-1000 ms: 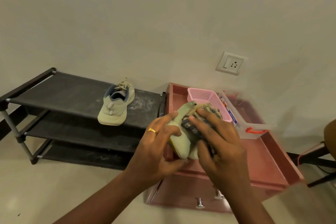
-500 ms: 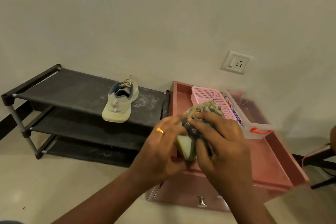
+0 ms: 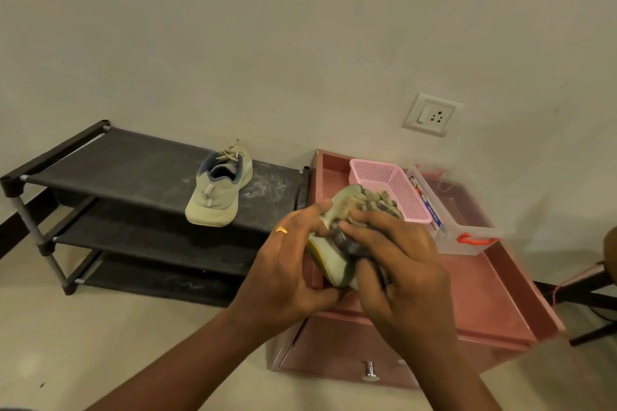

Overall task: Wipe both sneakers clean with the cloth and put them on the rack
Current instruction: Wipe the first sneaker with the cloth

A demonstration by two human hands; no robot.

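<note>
**Second sneaker held and wiped over the cabinet's front left corner**

The left hand (image 3: 287,270), with a gold ring (image 3: 281,229) on one finger, grips a pale green fabric sneaker with a yellow-edged sole (image 3: 334,264). Its fingers are curled round the shoe's side. The shoe is held in the air above the front left part of a low pink metal cabinet with a rimmed top (image 3: 484,294), touching neither the cabinet nor any shelf. The right hand (image 3: 400,270) presses a bunched beige and dark grey patterned cloth (image 3: 374,207) against the shoe's upper, with its fingers bent over the cloth and clasping it to the sneaker.

Just left of the cabinet stands a black three-tier shoe rack with fabric shelves (image 3: 133,170). The matching pale green lace-up sneaker (image 3: 217,190) sits upright on its top shelf, near the end closest to the cabinet, heel towards the camera.

On the cabinet's top, towards the back, is a pink perforated plastic basket (image 3: 400,190). Just to its right is a clear plastic box with a red clasp (image 3: 467,237). A white wall socket (image 3: 432,115) is on the wall above the cabinet's back edge. A silver drawer knob (image 3: 370,370) sticks out of the cabinet's front.
</note>
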